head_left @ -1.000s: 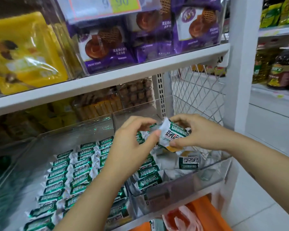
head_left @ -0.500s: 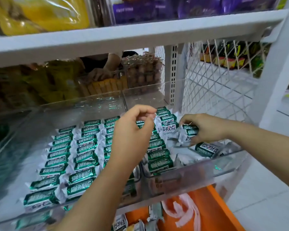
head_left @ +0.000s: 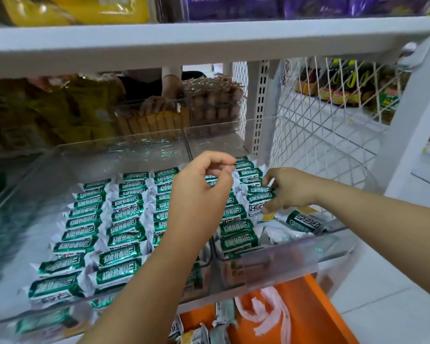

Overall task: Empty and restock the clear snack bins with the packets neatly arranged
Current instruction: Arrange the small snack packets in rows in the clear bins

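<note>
Packets (head_left: 124, 214): fill the left clear bin (head_left: 97, 157) in at least 3 shingled columns, green-and-white faces up, and carry on into the right clear bin (head_left: 283, 256), with 1 tidy column there and a second only started beside it. Look light, crinkly and slick: soft pillow bodies, flat crimped ends, glossy film. Probably dent under a hard squeeze and skate over each other, so best taken lightly by the long edges or a crimped end and laid flat against the neighbour, not dropped. Right hand (head_left: 291, 189): pinches 1 packet (head_left: 258, 197), thumb under and fingertips over, at that second column. Left hand (head_left: 201, 194): hovers over the wall between the 2 bins, fingers curled in, thumb tip near the forefinger, nothing visible held. Loose packets (head_left: 304, 220): lie askew toward the right bin's front right corner, not yet lined up. Bins: hard, see-through, straight-walled, smooth enough to let film slide. Below the shelf edge, an orange crate (head_left: 315, 314) with more packets and a strip of white plastic. Above, a white shelf (head_left: 184, 43); to the right, white wire mesh (head_left: 333, 125).
</note>
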A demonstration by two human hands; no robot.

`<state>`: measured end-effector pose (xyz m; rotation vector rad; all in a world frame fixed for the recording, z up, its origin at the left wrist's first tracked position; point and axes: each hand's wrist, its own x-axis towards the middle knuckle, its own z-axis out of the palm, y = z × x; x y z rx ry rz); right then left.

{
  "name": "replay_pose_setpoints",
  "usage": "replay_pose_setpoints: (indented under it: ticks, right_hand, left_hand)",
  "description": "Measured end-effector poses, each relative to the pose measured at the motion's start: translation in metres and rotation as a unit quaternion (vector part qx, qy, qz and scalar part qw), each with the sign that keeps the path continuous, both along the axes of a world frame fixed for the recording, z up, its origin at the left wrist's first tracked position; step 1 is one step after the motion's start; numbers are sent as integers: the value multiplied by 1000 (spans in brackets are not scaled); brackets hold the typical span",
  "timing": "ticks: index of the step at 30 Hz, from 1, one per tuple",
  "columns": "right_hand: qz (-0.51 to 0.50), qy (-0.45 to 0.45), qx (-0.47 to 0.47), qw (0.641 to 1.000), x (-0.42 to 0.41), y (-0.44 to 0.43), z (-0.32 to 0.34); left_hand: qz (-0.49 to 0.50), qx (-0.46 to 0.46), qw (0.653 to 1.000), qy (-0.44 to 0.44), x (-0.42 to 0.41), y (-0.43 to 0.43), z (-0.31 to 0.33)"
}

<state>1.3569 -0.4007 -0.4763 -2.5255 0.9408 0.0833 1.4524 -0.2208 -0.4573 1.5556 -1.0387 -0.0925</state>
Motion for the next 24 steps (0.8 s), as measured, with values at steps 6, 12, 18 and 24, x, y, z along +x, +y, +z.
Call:
replay_pose_setpoints:
  ticks: [6, 12, 18, 24]
  right_hand:
    - [38, 34, -22, 998, -12, -2, 12]
    - [10, 212, -41, 976, -23, -5, 20]
    - [-22, 274, -21, 961, -23, -2, 11]
    - [24, 287, -166, 943, -33, 10, 38]
  left_hand:
    - [-5, -5, 1000, 3, 0, 0, 0]
    - [-7, -5, 1000, 4, 0, 0, -1]
    - [-5, -3, 1000, 2, 0, 1, 0]
    - [-5, -5, 1000, 4, -1, 1, 0]
